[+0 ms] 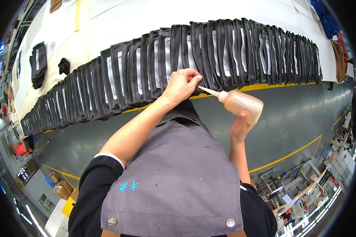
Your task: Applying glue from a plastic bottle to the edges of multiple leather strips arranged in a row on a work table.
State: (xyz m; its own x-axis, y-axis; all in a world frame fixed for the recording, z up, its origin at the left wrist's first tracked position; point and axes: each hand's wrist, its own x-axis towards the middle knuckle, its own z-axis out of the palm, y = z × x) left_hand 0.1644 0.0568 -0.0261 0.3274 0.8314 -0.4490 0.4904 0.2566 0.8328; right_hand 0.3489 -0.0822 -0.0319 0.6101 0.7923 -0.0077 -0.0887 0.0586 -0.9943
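Note:
A long row of black fabric pieces [126,75] with pale grey strips lies overlapping along the white table. At the near edge of the row, around its middle, my left hand [181,86] is closed in a pinch on the edge of one black piece; the fingertips partly hide what they grip. My right hand [241,127] is wrapped round the lower part of a translucent squeeze bottle [244,104] with peach-coloured liquid in it. The bottle is tilted, and its thin pointed nozzle reaches left to just beside my left fingertips.
A folded black stack [38,65] and a small black bundle [64,66] lie on the white table [130,17] at left. Brown and red cloths [339,59] hang at the right end. Below is a grey floor [288,114] with yellow lines; machines and benches stand lower right.

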